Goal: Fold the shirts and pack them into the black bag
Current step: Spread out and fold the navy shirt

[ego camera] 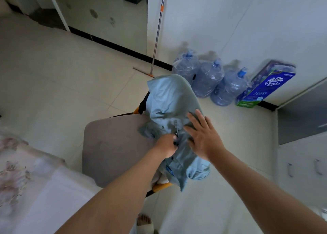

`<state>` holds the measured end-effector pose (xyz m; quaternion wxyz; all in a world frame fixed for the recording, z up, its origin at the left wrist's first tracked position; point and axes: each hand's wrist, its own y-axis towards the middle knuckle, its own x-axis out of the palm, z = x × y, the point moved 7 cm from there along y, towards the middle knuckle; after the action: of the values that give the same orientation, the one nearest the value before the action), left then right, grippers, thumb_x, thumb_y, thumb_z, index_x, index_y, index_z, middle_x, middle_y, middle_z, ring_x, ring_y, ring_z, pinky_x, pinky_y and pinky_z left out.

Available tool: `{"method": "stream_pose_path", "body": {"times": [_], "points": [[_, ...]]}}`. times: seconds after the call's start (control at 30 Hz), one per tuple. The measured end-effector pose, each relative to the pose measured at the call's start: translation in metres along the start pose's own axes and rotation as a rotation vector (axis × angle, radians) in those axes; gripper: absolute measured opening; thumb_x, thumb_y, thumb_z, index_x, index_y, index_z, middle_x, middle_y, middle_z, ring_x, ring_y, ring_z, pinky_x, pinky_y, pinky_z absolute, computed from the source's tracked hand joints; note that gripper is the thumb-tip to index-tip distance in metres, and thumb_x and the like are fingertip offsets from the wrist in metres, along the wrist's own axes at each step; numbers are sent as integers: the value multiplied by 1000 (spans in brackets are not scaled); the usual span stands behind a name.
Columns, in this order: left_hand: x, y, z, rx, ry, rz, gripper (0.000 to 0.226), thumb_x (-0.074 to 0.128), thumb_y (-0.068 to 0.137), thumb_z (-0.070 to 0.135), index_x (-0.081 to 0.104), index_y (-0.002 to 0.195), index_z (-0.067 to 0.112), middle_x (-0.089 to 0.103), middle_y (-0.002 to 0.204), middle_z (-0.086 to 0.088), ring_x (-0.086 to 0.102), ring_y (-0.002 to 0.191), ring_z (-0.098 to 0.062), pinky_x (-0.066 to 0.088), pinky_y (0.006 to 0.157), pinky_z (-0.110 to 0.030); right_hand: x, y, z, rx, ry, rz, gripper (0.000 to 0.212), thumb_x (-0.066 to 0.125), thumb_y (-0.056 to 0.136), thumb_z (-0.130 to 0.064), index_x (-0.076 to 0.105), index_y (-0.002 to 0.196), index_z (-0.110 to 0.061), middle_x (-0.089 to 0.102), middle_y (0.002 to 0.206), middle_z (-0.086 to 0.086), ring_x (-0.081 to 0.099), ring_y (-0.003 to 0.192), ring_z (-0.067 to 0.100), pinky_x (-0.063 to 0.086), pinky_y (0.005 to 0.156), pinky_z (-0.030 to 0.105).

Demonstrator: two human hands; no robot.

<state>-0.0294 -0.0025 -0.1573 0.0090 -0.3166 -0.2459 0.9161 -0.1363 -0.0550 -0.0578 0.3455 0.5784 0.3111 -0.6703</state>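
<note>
A light blue button-up shirt lies draped over the back of a chair, its collar end hanging toward me. My left hand has its fingers curled and pinches the shirt's front near the buttons. My right hand lies flat on the shirt just right of the button line, fingers spread and straight. A bit of black fabric shows behind the shirt at the chair's far side; whether it is the black bag I cannot tell.
The chair has a grey seat and orange wooden frame. Three blue water jugs, a tissue pack and a mop stand by the wall. A cloth-covered table is at lower left, a cabinet at right.
</note>
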Motion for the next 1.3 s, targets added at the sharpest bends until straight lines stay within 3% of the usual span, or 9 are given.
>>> {"method": "stream_pose_path", "body": {"times": [0.27,0.43,0.6,0.7,0.83,0.97,1.1,1.23,1.3], "points": [[-55,-24,-8,-43,-300,284,30,41,94,-2,40,108,24,52,90,-1,51,74,-18,46,64,-36,-4,7,-16,47,35,-88,72,55,86,-56,41,150,-23,16,165,13,-5,153,32,-2,123,51],[-128,-49,21,43,-267,258,38,35,98,1,60,113,25,61,99,1,52,65,-7,37,52,-13,-19,25,-38,161,192,-103,103,57,75,-70,18,157,-21,18,163,7,6,152,29,0,124,49],[-190,-88,58,215,-82,339,43,35,92,-6,63,110,21,60,109,5,58,99,-13,48,85,-28,-50,37,-35,335,306,123,58,72,81,-35,54,132,-15,61,124,5,57,116,29,44,101,44],[-202,-99,58,254,58,404,41,45,88,3,61,118,26,57,116,5,55,105,-15,48,93,-35,-82,45,-29,344,330,164,22,59,87,-13,66,108,-13,69,103,7,64,96,34,45,79,37],[-199,-104,74,363,189,376,55,65,90,36,47,141,38,54,125,9,54,102,-8,43,91,-28,-126,62,-21,317,326,179,29,49,90,-10,64,113,-19,69,103,2,65,87,32,41,66,34],[-233,-115,93,369,72,654,21,50,100,27,71,103,24,63,74,11,58,66,-10,40,62,-24,-141,60,-15,319,439,268,22,62,88,-21,65,110,-22,68,101,-1,65,86,28,48,71,34],[-265,-126,79,260,105,810,22,46,102,23,67,97,19,63,83,8,57,81,-14,39,69,-29,-94,43,-2,434,260,29,37,65,85,-40,64,119,-24,60,129,1,59,111,29,43,90,38],[-250,-118,65,126,189,628,20,51,97,27,61,114,27,64,111,6,61,100,-15,50,85,-35,-103,39,7,532,327,76,21,48,89,-14,66,99,-20,70,100,6,64,89,36,45,69,37],[-221,-110,78,219,104,416,54,64,89,30,42,138,35,50,136,7,50,120,-13,44,99,-36,-129,49,-1,466,358,212,18,49,86,-9,62,95,-16,66,94,5,63,83,36,38,62,34]]}}
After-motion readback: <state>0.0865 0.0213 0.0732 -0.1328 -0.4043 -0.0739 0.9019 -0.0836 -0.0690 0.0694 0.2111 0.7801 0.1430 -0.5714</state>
